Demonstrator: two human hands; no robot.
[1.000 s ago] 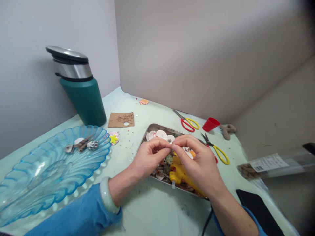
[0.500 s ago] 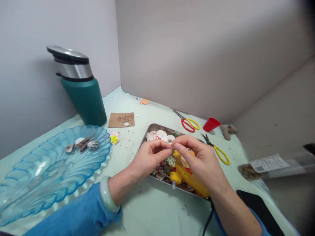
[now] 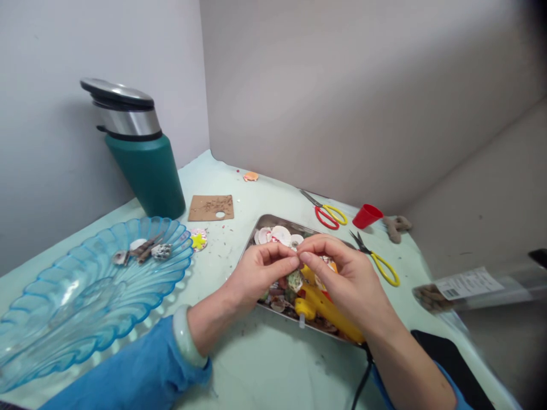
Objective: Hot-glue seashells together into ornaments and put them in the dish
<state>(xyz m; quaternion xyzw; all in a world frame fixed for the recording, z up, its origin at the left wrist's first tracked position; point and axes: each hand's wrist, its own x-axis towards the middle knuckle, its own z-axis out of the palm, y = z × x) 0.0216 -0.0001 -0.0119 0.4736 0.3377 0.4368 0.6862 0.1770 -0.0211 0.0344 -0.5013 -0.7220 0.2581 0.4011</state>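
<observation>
Your left hand (image 3: 260,271) and right hand (image 3: 344,274) pinch, tips together above the tray (image 3: 270,218); I can't tell around what. Steady now, small finger moves, palms clear of the glue gun (image 3: 331,310) in there.

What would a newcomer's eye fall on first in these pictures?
Probably the large, clear, scalloped blue dish at the person's left, then the tall, steel-necked teal bottle behind it. In the centre, the left hand and right hand are close together above a rectangular metal tray, where a yellow glue gun lies.
</observation>
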